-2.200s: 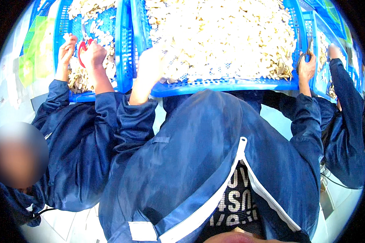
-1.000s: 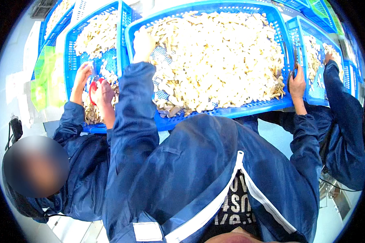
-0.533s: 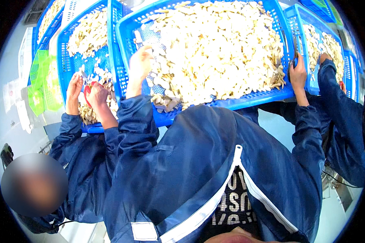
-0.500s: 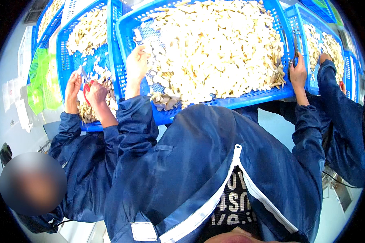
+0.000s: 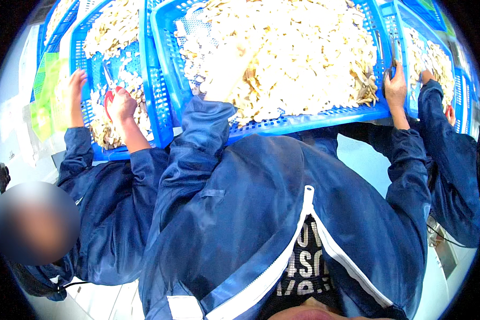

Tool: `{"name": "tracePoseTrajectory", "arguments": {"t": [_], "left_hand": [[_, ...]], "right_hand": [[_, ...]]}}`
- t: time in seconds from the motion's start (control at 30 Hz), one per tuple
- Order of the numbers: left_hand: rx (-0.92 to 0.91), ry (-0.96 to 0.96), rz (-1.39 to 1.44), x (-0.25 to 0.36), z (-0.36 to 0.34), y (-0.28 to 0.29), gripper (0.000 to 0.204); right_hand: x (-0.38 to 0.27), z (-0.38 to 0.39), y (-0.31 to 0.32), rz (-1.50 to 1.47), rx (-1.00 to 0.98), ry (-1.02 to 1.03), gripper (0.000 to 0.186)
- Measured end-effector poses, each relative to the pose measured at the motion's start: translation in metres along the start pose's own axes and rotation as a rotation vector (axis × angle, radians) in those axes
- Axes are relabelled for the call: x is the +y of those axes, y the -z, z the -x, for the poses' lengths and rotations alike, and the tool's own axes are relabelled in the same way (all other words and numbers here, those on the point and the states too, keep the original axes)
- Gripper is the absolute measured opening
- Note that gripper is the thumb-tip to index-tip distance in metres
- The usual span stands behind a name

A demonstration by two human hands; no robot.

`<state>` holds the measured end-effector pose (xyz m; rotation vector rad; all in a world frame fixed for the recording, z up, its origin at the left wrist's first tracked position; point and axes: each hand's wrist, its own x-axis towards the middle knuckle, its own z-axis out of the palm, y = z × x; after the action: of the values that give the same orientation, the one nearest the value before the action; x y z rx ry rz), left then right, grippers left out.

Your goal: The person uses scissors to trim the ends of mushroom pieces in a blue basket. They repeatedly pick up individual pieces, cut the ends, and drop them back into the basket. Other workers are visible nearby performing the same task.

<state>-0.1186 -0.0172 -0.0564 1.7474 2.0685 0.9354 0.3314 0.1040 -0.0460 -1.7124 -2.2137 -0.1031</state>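
Observation:
A large blue perforated tray (image 5: 304, 115) holds a thick spread of pale cut pieces (image 5: 304, 64), apparently sliced mushroom. My left hand (image 5: 226, 74) reaches into the pile near the tray's left side; it is smeared and washed out, so its fingers and anything in them are unclear. At the tray's right edge, my right hand (image 5: 395, 88) grips dark-handled scissors (image 5: 395, 50), blades pointing upward.
A co-worker (image 5: 101, 213) on the left holds red-handled scissors (image 5: 109, 98) over another blue tray (image 5: 77, 48) of pieces. Another co-worker's hand (image 5: 426, 76) reaches into a tray at the right. Green crates (image 5: 41, 90) stand at far left, more blue trays behind.
My left hand has moved rightward from the tray's left edge into the pile and is now blurred. My right hand keeps the scissors. The left co-worker's left hand appears raised, with fingers more extended.

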Motion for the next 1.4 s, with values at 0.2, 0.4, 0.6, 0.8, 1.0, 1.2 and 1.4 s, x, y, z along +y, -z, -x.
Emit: {"name": "tracePoseTrajectory", "arguments": {"t": [0.2, 0.4, 0.6, 0.8, 1.0, 1.2, 1.4], "left_hand": [[-0.43, 0.616, 1.078, -0.037, 0.013, 0.02, 0.011], [-0.313, 0.709, 1.345, -0.041, 0.026, 0.023, 0.022], [-0.08, 0.947, 1.563, -0.009, 0.044, 0.056, 0.023], [-0.078, 0.714, 0.739, -0.059, 0.02, 0.044, 0.017], [-0.541, 0.022, -0.335, -0.004, 0.017, 0.002, 0.031], [-0.156, -0.139, 0.111, -0.041, 0.033, -0.026, 0.039], [-0.022, 0.459, 0.386, -0.105, -0.062, 0.009, 0.032]], "right_hand": [[0.002, 0.0, 0.002, 0.001, -0.003, -0.008, 0.046], [0.001, -0.002, -0.003, 0.023, -0.014, -0.023, 0.045], [0.0, 0.002, 0.004, 0.024, -0.036, -0.064, 0.047], [0.003, 0.0, 0.0, 0.046, 0.001, 0.008, 0.048], [0.005, 0.007, 0.007, 0.061, -0.013, -0.03, 0.048], [-0.002, 0.003, 0.004, 0.036, -0.013, -0.034, 0.048], [-0.009, -0.001, 0.006, 0.051, -0.047, -0.078, 0.049]]}}
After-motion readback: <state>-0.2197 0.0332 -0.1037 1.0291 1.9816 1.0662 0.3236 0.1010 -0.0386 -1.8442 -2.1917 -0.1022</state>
